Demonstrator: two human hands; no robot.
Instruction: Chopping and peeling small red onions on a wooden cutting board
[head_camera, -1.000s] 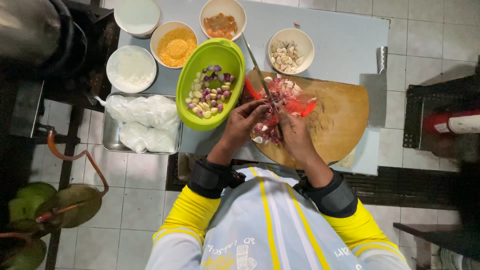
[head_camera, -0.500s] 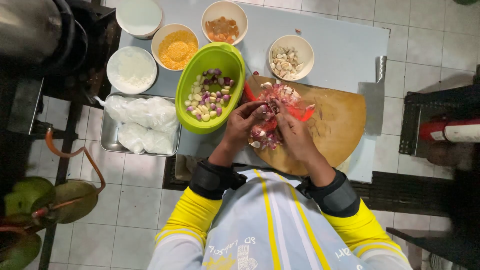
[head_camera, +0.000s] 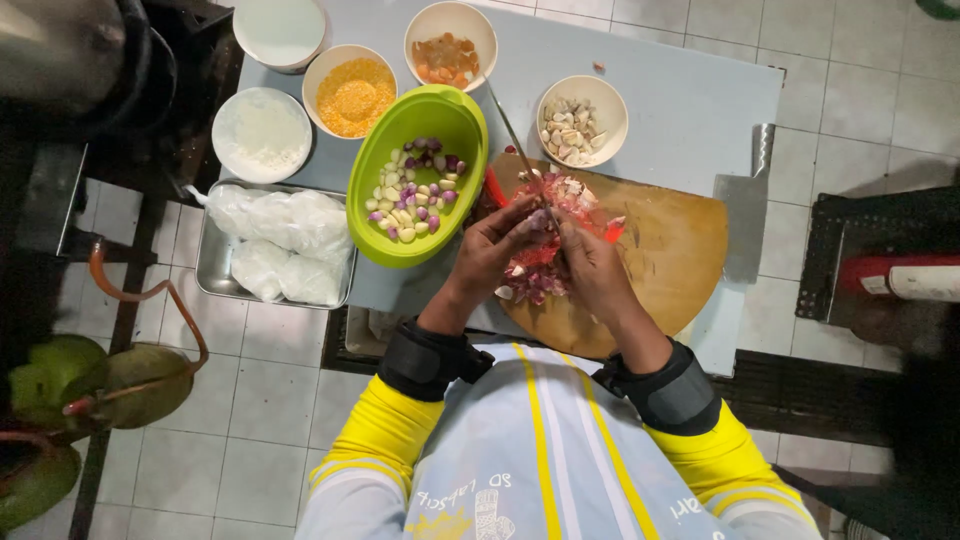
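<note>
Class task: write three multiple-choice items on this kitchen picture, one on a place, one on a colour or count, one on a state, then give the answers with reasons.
1. Where is the cleaver?
A. on the table, right of the board
B. in the green bowl
C. on the floor

2. The bowl of peeled shallots is
A. white
B. green
C. red

3. The left hand and right hand are
A. apart, at the table's edges
B. together over the peels
C. inside the tray

Answers: A, it lies beside the board; B, lime-green rim; B, both meet over the pile.
</note>
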